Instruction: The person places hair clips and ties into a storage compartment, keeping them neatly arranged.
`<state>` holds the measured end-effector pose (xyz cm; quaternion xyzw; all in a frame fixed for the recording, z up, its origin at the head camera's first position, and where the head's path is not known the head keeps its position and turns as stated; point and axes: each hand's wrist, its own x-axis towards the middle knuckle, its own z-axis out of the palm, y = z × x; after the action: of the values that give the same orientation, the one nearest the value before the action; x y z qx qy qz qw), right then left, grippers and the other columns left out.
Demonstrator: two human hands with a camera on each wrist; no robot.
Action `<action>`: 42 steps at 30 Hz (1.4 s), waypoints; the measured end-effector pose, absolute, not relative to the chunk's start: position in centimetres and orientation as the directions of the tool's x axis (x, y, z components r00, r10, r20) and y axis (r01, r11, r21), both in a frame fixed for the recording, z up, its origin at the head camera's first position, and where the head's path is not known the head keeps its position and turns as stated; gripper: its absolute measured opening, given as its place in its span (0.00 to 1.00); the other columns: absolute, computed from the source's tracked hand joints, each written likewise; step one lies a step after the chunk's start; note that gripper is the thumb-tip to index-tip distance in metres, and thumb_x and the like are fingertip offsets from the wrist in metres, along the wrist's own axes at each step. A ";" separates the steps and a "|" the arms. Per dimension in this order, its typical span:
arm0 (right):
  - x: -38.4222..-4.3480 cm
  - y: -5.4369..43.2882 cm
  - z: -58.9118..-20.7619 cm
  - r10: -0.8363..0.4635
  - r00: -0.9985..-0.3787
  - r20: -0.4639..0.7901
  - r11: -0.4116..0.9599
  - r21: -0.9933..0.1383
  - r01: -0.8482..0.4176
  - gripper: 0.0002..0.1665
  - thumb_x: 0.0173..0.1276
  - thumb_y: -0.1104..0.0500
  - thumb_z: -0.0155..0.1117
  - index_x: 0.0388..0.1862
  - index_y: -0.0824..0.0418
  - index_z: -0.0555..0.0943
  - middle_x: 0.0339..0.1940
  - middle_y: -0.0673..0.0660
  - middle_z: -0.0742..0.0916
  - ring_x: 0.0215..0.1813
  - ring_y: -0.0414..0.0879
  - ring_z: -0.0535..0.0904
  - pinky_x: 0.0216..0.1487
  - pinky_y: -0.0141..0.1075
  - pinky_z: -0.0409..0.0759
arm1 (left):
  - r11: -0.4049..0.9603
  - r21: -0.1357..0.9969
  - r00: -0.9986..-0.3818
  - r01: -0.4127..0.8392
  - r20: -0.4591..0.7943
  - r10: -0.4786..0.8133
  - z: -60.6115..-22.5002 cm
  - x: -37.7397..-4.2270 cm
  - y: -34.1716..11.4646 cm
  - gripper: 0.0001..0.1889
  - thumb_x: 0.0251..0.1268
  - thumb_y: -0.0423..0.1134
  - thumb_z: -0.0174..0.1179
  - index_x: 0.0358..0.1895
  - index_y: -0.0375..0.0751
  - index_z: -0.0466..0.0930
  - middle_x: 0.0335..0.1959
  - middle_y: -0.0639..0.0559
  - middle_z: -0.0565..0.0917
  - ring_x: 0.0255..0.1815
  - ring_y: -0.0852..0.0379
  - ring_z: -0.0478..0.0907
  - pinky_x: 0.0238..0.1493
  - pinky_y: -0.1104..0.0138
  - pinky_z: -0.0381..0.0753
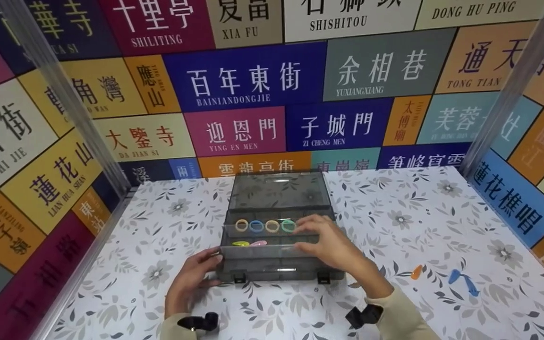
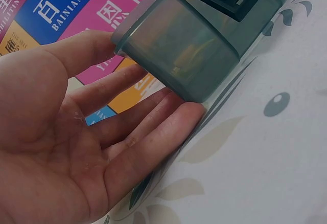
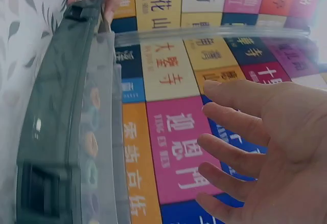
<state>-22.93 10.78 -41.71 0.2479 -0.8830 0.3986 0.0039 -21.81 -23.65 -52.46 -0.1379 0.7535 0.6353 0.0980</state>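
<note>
centrally, a dark see-through box sits on the surface, its lid swung back at twelve o'clock and two latches on its front, at seven and five o'clock. at eight o'clock the left hand touches the box's corner; its fingers are spread and only lightly bent, one tip at the rim, another by the lower edge. the right hand hangs over the box's three o'clock half, its fingers apart and holding nothing.

four rings, tan, blue, tan and green, show in a row across the box's middle, the green one nearest the right hand. on their six o'clock side are a yellow clip and a pink clip, side by side. well away, between three and four o'clock, an orange clip and, farther out, blue clips lie on the surface. at twelve o'clock rises a wall of coloured, lettered panels. beige sleeves cover both forearms.
</note>
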 end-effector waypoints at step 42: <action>-17.7 39.4 -48.3 0.335 -0.924 -0.186 0.621 -0.694 0.365 0.52 0.61 0.29 0.67 0.73 0.61 0.69 0.73 0.74 0.69 0.70 0.69 0.67 0.60 0.52 0.78 | 0.146 0.915 -0.925 -0.376 -0.363 -0.108 -52.4 -21.9 -23.4 0.29 0.69 0.48 0.63 0.70 0.42 0.73 0.68 0.37 0.76 0.62 0.44 0.79 0.44 0.56 0.90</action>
<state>-17.65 39.41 -48.35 -0.1944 -0.9000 0.3896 -0.0190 -21.88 -23.37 -52.37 -0.1617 0.7494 0.6333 0.1057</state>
